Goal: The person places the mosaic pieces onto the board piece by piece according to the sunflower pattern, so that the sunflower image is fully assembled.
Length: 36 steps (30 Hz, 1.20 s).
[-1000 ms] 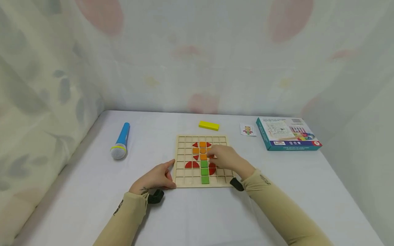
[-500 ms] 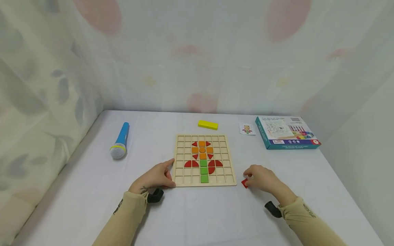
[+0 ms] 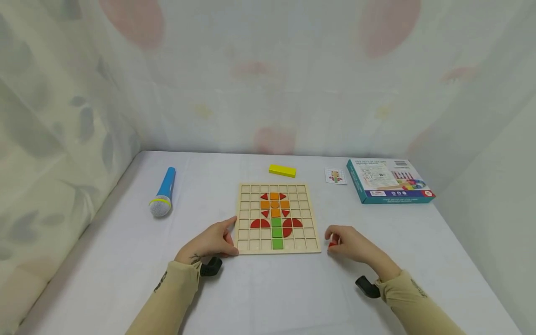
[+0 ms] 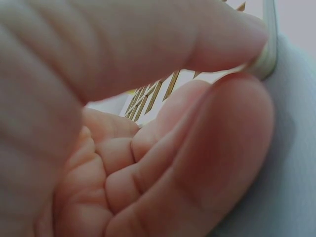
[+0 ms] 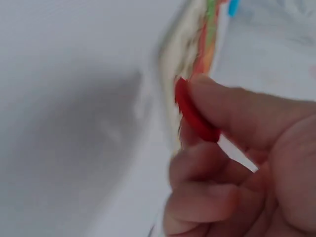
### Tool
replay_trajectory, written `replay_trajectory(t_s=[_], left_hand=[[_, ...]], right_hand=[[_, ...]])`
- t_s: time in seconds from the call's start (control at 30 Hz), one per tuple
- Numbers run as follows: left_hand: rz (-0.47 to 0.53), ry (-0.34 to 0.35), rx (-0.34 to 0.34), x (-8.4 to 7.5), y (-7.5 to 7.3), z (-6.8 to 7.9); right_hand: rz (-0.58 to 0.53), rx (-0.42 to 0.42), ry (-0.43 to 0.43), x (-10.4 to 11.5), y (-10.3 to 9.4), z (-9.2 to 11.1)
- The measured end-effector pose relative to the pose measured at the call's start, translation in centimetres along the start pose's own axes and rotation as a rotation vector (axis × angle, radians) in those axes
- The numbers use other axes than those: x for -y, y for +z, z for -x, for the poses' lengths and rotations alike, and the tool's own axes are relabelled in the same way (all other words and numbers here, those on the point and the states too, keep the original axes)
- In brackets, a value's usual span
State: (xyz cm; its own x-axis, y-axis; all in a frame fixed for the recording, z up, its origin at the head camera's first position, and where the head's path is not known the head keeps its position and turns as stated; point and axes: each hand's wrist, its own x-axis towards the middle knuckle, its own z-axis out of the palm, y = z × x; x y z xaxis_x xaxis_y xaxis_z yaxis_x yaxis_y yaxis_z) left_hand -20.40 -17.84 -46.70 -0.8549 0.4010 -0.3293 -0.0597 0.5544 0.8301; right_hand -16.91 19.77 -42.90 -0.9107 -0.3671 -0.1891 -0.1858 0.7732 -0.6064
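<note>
A wooden grid board (image 3: 307, 235) lies mid-table, holding red, orange and green shape tiles. The orange tiles (image 3: 274, 196) form a cross near the top, with red triangles (image 3: 264, 213) at its corners. Below it runs a column of green squares (image 3: 277, 232), with red quarter-circle tiles (image 3: 287, 231) on both sides. The index finger and thumb of my left hand (image 3: 212, 242) touch the board's left edge and lower left corner. To the right of the board, my right hand (image 3: 351, 243) pinches a red tile (image 5: 194, 112), its edge rounded, between thumb and fingers.
A yellow block (image 3: 282, 170) lies behind the board. Further right are a small pattern card (image 3: 335, 176) and a boxed game (image 3: 389, 181). A blue toy microphone (image 3: 163, 193) lies at the left. Curtains hang behind and at the left.
My right hand has left the board, where a red triangle now shows, and moved right. It has picked up a red tile from the table. My left hand stays put.
</note>
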Motion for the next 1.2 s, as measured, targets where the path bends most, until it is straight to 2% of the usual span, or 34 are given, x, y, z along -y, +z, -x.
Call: replay_trajectory(t_s=[0.1, 0.3, 0.43, 0.57, 0.93, 1.07, 1.2], left_hand=[[-0.008, 0.001, -0.006, -0.1, -0.1, 0.1], [0.027, 0.014, 0.007, -0.2, -0.1, 0.2], [0.033, 0.014, 0.014, -0.4, 0.2, 0.4], [0.026, 0.006, 0.006, -0.7, 0.4, 0.6], [0.032, 0.019, 0.016, -0.3, 0.1, 0.5], [0.04, 0.024, 0.023, -0.2, 0.0, 0.6], [0.022, 0.028, 0.02, -0.2, -0.1, 0.6]], right_hand=[[-0.079, -0.047, -0.026, 2.1, 0.2, -1.7], [-0.245, -0.114, 0.056, 6.8, 2.4, -6.1], [-0.155, -0.131, 0.015, 8.8, 4.7, -8.1], [-0.032, -0.131, -0.038, 9.8, 6.1, -9.0], [0.184, -0.119, 0.0, 10.3, 7.0, -9.3], [0.212, -0.126, -0.01, 10.3, 7.2, -9.3], [0.186, -0.137, -0.037, 10.4, 7.6, -9.3]])
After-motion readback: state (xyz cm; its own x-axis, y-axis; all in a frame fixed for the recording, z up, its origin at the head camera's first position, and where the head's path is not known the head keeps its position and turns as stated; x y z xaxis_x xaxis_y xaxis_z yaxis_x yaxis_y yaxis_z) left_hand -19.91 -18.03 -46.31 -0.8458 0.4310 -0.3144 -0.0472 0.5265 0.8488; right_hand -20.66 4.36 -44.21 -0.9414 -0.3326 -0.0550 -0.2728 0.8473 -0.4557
